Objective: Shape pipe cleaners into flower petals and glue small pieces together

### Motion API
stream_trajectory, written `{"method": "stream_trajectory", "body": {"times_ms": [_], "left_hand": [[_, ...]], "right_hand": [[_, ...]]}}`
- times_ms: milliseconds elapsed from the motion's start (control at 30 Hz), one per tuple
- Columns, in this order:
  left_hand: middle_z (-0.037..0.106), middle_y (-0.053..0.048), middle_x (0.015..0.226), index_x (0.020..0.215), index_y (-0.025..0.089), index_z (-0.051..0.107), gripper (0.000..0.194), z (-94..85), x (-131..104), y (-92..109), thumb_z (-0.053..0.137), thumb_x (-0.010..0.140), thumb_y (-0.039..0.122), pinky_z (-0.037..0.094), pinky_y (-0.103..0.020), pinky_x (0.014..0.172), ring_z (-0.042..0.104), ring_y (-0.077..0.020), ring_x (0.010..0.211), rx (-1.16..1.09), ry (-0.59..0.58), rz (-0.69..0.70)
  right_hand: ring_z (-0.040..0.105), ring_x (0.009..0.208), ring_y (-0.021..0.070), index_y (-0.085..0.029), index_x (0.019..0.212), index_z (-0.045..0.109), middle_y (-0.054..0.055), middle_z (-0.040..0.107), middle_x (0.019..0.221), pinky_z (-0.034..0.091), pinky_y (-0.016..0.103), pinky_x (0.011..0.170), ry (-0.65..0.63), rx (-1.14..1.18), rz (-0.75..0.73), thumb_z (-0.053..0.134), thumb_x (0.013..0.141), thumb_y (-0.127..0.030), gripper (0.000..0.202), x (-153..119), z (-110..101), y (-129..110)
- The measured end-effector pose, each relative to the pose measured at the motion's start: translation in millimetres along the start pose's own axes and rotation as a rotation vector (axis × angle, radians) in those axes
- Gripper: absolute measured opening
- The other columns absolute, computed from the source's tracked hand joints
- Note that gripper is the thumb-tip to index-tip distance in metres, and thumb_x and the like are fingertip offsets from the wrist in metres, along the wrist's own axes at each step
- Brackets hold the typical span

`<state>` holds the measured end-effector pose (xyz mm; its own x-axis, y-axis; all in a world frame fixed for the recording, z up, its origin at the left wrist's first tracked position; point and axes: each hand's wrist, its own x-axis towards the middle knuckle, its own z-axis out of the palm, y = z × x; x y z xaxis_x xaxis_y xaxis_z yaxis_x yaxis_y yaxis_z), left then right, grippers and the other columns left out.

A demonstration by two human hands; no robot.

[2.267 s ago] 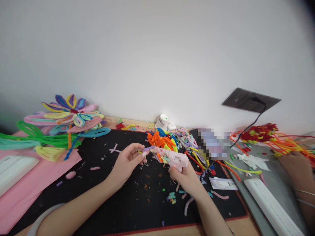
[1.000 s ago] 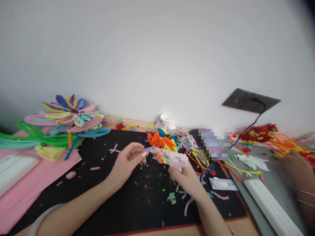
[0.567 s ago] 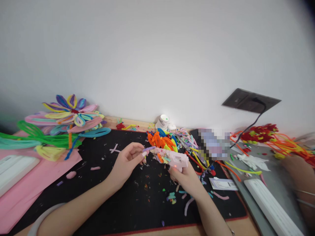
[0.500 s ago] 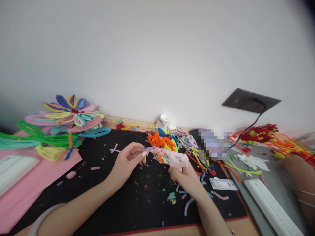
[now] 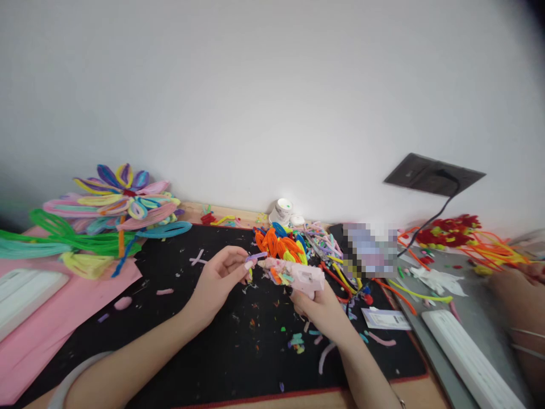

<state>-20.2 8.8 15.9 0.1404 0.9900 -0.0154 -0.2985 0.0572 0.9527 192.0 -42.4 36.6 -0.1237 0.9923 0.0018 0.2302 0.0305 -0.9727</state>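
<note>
My left hand (image 5: 225,278) pinches a small purple fuzzy piece (image 5: 256,257) between thumb and fingers, above the black mat (image 5: 179,352). Wrapped round the handle of a pale pink glue gun (image 5: 307,277) is my right hand (image 5: 315,307). The gun's nozzle points left, its tip close to the purple piece; whether they touch cannot be made out. Behind the gun lie bundled orange loops (image 5: 276,244) with blue and yellow ones. Small coloured scraps (image 5: 297,342) are scattered on the mat.
A many-coloured fuzzy flower (image 5: 128,196) and green loops (image 5: 59,230) lie at the left by pink paper (image 5: 46,335). White cups (image 5: 281,211) stand at the wall. At right are a white power strip (image 5: 472,358), a black cable (image 5: 430,218) and another person's hand (image 5: 511,289).
The glue gun and my right hand have shifted slightly left and down. The purple piece is tilted a little differently. At the far right, the other person's hand has moved slightly.
</note>
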Motion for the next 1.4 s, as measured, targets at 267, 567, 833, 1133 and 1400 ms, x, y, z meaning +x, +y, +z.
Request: {"method": "stream_trajectory", "body": {"times_ms": [267, 567, 833, 1133, 1400], "left_hand": [[0.068, 0.004, 0.072, 0.088, 0.018, 0.067, 0.028, -0.1, 1, -1, 0.087, 0.075, 0.034, 0.05, -0.022, 0.058, 0.062, -0.011, 0.061, -0.007, -0.01, 0.01], [0.069, 0.003, 0.072, 0.088, 0.018, 0.067, 0.031, -0.6, 1, 0, 0.088, 0.071, 0.033, 0.048, -0.022, 0.057, 0.061, -0.0108, 0.06, -0.009, 0.035, 0.007], [0.07, 0.003, 0.075, 0.09, 0.017, 0.067, 0.031, -2.6, 4, 0, 0.087, 0.07, 0.032, 0.047, -0.021, 0.058, 0.059, -0.0105, 0.061, -0.009, 0.081, 0.033], [0.07, 0.002, 0.076, 0.089, 0.018, 0.066, 0.03, -0.8, 1, 0, 0.086, 0.072, 0.033, 0.047, -0.022, 0.058, 0.059, -0.0105, 0.061, 0.005, 0.013, -0.002], [0.069, 0.001, 0.075, 0.086, 0.018, 0.067, 0.03, -0.7, -1, -8, 0.088, 0.071, 0.033, 0.048, -0.024, 0.061, 0.061, -0.0125, 0.064, 0.03, -0.193, -0.066]], "right_hand": [[0.033, 0.05, 0.01, -0.024, 0.074, 0.05, -0.008, 0.042, 0.059, 0.031, 0.021, 0.046, -0.015, 0.022, -0.042, 0.053, 0.076, -0.013, 0.012, 0, 1, 6], [0.041, 0.053, 0.0123, -0.022, 0.073, 0.056, -0.005, 0.048, 0.059, 0.035, 0.023, 0.049, 0.103, -0.178, -0.133, 0.053, 0.077, -0.019, 0.006, 1, -4, -5], [0.058, 0.058, 0.0161, -0.024, 0.079, 0.06, -0.003, 0.064, 0.067, 0.039, 0.024, 0.054, 0.045, -0.68, -0.144, 0.061, 0.074, -0.011, 0.014, 1, -11, 7], [0.067, 0.116, 0.0353, -0.022, 0.123, 0.069, 0.012, 0.068, 0.126, 0.054, 0.047, 0.098, -0.061, -0.818, -0.211, 0.095, 0.056, -0.016, 0.071, 0, -16, 10], [0.068, 0.08, 0.0188, -0.023, 0.117, 0.073, 0.008, 0.075, 0.108, 0.059, 0.031, 0.074, 0.198, -0.455, -0.466, 0.065, 0.089, -0.011, 0.032, -1, -9, 4]]}}
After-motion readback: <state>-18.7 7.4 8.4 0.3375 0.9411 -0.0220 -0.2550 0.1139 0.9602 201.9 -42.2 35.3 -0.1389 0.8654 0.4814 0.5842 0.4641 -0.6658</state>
